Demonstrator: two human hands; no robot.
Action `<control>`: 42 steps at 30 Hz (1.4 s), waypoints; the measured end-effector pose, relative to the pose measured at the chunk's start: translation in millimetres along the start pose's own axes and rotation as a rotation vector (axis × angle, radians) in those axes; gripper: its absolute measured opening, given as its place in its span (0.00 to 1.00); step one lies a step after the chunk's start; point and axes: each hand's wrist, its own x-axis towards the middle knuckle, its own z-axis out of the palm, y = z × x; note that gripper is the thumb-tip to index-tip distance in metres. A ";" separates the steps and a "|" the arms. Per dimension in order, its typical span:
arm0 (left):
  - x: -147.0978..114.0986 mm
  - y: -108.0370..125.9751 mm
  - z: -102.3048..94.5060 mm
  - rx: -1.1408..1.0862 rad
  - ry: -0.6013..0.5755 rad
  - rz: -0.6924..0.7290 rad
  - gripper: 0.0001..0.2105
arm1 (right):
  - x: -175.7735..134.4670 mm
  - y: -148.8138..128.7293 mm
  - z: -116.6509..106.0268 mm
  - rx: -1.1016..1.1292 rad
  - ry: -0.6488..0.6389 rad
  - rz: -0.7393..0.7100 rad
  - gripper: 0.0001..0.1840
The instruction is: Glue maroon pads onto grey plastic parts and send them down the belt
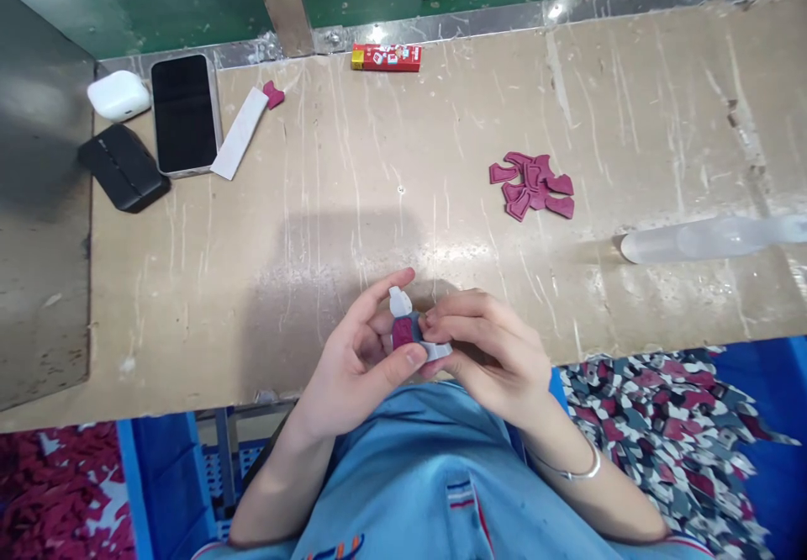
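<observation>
Close to the table's front edge, my left hand (362, 350) is closed round a small toy figure (402, 331) with white, dark grey-blue and maroon parts. The white end points up between my left thumb and fingers. My right hand (488, 346) pinches the same figure from the right side, its fingertips on the grey-blue part and a white piece near my thumb. What lies under the right fingertips is hidden. Beyond my right hand, a small pile of flat maroon pieces (535, 183) rests on the table.
A clear bottle (693, 239) lies at the right. At the back left are a phone (185, 114), a white case (119, 95), a black box (124, 168) and a white strip (240, 133). A red packet (387, 57) lies at the back. Blue crates (167, 488) hold many pieces below.
</observation>
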 end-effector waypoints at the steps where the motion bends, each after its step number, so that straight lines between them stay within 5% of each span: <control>1: -0.5 -1.1 0.2 -0.013 0.003 0.006 0.36 | 0.0 0.0 0.4 -0.004 -0.003 -0.011 0.07; 9: 7.6 -7.7 5.3 -0.194 -0.004 0.082 0.25 | -2.8 0.7 4.6 -0.040 0.128 -0.020 0.04; 16: 6.0 -6.6 9.4 0.009 0.228 0.388 0.05 | -12.6 -2.1 14.3 0.235 0.168 0.205 0.14; 19: 1.8 -4.6 9.5 0.163 0.232 0.477 0.10 | -12.2 -6.1 15.9 0.425 0.179 0.382 0.21; 26: 4.1 -9.9 11.6 0.100 0.204 0.461 0.19 | -1.6 -9.6 10.4 0.485 0.184 0.520 0.09; 42: 7.6 -13.6 25.1 0.016 0.263 0.549 0.17 | 1.8 -12.8 19.6 0.399 0.318 0.446 0.15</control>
